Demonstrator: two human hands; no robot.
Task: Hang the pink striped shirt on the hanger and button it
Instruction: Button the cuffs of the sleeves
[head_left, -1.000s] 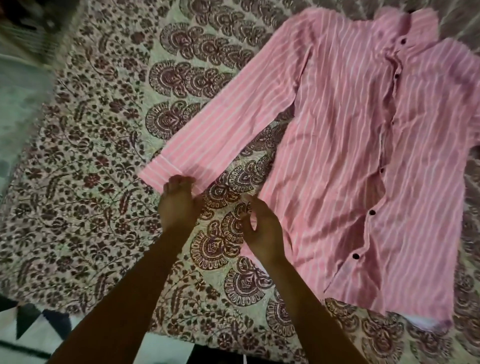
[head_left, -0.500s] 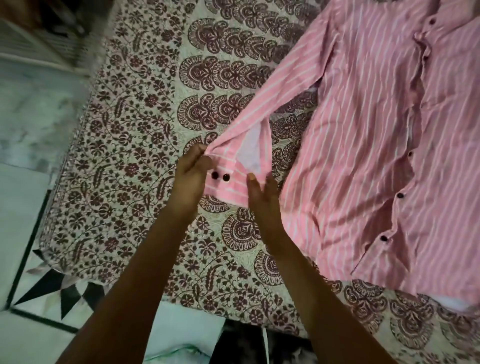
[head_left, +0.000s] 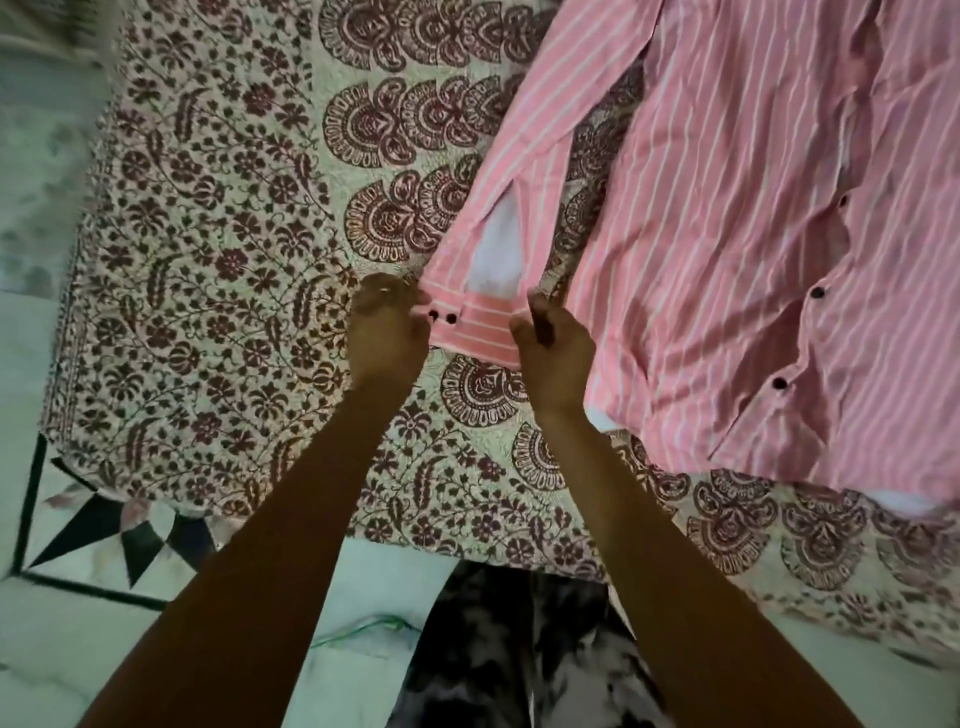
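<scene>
Bed (head_left: 218, 270) w/ cream bedspread, maroon floral & paisley print, fills most of view. Pink striped shirt (head_left: 753, 249) lies flat on it from 12 to 3 o'clock, front open, dark buttons showing; one sleeve (head_left: 524, 171) stretches toward centre.

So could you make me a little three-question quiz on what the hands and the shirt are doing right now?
1. True or false: the front of the pink striped shirt is fully buttoned.
2. Which part do the left hand and right hand hold? A collar; B sleeve cuff; C hem.
3. Fill in: the shirt lies on a patterned ____.

Key
1. False: the placket gapes open and its dark buttons sit unfastened.
2. B: each hand grips one end of the cuff, which shows two dark buttons near the left hand.
3. Bedspread, with a maroon floral print. No hanger is in view.
</scene>
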